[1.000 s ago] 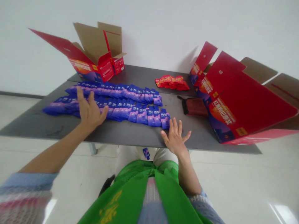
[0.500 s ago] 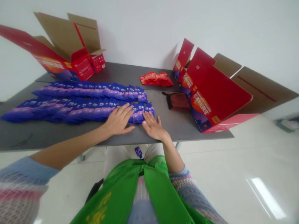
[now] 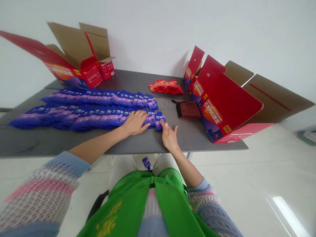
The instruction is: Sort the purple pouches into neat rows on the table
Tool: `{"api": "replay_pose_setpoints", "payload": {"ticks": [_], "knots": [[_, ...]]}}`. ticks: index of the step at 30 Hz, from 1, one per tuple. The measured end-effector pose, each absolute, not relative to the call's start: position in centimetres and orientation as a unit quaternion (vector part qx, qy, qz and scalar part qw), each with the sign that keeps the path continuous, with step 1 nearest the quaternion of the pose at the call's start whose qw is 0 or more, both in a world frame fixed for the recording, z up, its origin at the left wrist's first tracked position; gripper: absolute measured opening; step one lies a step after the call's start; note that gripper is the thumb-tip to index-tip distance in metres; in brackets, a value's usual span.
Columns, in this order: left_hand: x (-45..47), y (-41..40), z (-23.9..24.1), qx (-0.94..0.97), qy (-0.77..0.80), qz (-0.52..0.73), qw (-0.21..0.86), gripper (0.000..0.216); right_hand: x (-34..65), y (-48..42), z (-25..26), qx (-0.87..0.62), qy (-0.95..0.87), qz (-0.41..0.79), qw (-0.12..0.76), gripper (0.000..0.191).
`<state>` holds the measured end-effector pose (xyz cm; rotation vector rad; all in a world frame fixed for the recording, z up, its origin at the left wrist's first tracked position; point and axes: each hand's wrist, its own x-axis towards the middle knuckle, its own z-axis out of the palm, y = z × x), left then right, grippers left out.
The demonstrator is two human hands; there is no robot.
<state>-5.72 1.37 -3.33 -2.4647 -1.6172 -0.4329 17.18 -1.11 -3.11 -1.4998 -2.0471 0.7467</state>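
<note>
Two long rows of overlapping blue and purple sachets lie on the grey table. My left hand (image 3: 135,123) rests flat over the right part of the front row (image 3: 86,118), thumb spread from the fingers, covering some sachets. At the row's right end is a single sachet (image 3: 160,120), lying a little apart from its neighbour. My right hand (image 3: 169,135) touches that sachet's lower right edge with its fingertips; its thumb and fingers are apart. Behind both hands runs the back row (image 3: 103,97), which neither hand touches.
An open red carton (image 3: 84,74) stands at the back left. More open red cartons (image 3: 217,105) line the right side. A pile of red sachets (image 3: 166,86) and a brown pouch (image 3: 189,109) lie between. One blue sachet (image 3: 146,163) shows below the table (image 3: 138,143) edge.
Both hands have shifted right along the front row. The end sachet now shows more fully, with my right hand at its edge instead of over the row. The view has tilted slightly.
</note>
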Motion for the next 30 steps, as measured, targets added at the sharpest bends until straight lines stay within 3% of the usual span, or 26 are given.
{"api": "replay_pose_setpoints", "payload": {"ticks": [5, 10, 20, 24, 30], "knots": [[-9.0, 0.0, -3.1, -0.838, -0.512, -0.149, 0.118, 0.049, 17.3, -1.2, -3.0, -0.506, -0.801, 0.253, 0.195, 0.061], [-10.9, -2.1, -3.4, -0.766, -0.605, -0.152, 0.157, 0.046, 17.1, -1.2, -2.9, -0.476, -0.823, 0.249, 0.183, 0.060], [-0.9, -0.9, -3.5, -0.818, -0.519, -0.210, 0.133, 0.057, 16.8, 0.2, -2.2, -0.467, -0.816, 0.292, 0.177, 0.064], [0.7, 0.8, -4.0, -0.850, -0.487, -0.178, 0.093, 0.051, 19.1, 3.8, -0.3, -0.530, -0.773, 0.317, 0.148, 0.064], [0.0, 1.2, -4.8, -0.843, -0.496, -0.196, 0.068, 0.047, 24.1, 10.2, 3.3, -0.669, -0.696, 0.189, 0.178, 0.060]]}}
